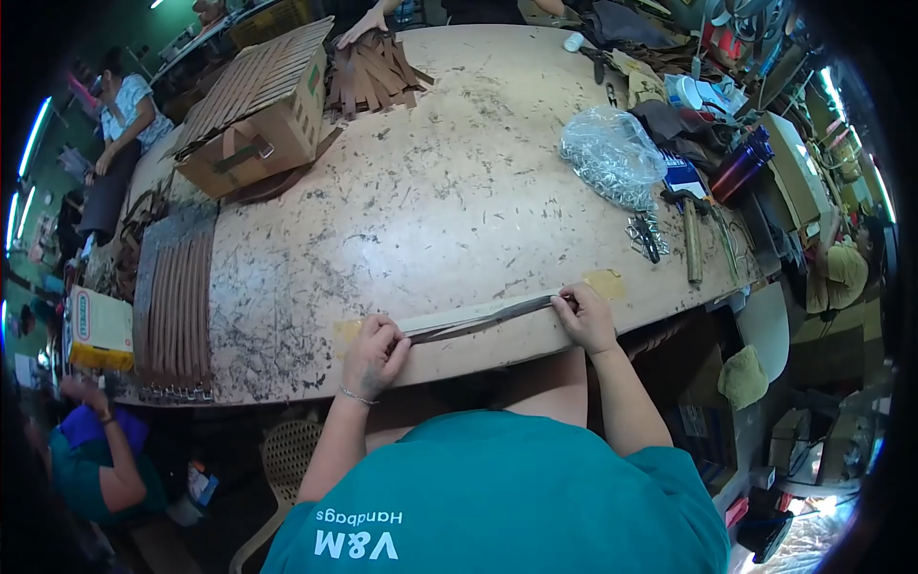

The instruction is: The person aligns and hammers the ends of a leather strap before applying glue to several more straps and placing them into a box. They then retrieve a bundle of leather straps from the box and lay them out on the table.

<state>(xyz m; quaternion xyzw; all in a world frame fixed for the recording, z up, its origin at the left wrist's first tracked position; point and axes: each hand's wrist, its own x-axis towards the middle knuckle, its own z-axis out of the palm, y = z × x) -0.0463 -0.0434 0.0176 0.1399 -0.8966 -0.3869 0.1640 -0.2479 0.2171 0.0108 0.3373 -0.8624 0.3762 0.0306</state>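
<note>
Near the table's front edge, a thin dark leather strap [483, 320] stretches between my two hands. My left hand [375, 356] pinches its left end, with the fingers curled closed. At the other end, my right hand [586, 318] grips the strap between thumb and fingers. Just behind it runs a pale straight strip [445, 315] on the tabletop. Yellowish tape [606, 283] shows beside my right hand, and another patch of it sits by my left hand.
A cardboard box [253, 143] topped with brown strips stands at the far left, near a strap pile [375, 77] that another person's hand touches. Brown straps [174, 306] lie in a row at left. A bag of metal hardware [612, 158], a hammer [692, 239] and a bottle [742, 165] are at right.
</note>
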